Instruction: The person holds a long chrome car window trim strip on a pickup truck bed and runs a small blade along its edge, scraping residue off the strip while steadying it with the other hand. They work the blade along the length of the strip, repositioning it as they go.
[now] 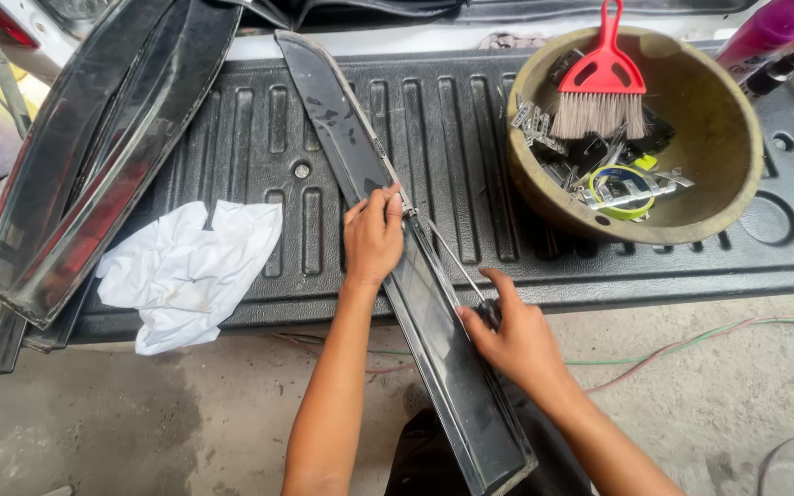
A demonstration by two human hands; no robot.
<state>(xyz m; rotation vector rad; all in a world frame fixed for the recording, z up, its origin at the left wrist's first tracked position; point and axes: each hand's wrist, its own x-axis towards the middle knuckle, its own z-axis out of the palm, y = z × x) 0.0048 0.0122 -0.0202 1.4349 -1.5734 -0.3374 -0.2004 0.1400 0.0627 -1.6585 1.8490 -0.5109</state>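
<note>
1. Left hand (372, 237) lies flat, fingers spread, palm pressed down on the long dark visor strip (388, 266); it grips nothing.
2. Right hand (512, 335) is closed around the handle of a thin metal screwdriver (452, 260); its tip sits at the strip's edge, just beside the left fingertips.
3. Black ribbed tailgate liner (470, 138) carries the strip's far end; the near end overhangs toward the person.
4. More dark visor strips (94, 174) are stacked at left.
5. Crumpled white cloth (190, 271) lies between that stack and the left hand.
6. Round tan bowl (723, 138) at right holds a red hand brush (604, 83) and small clips.
</note>
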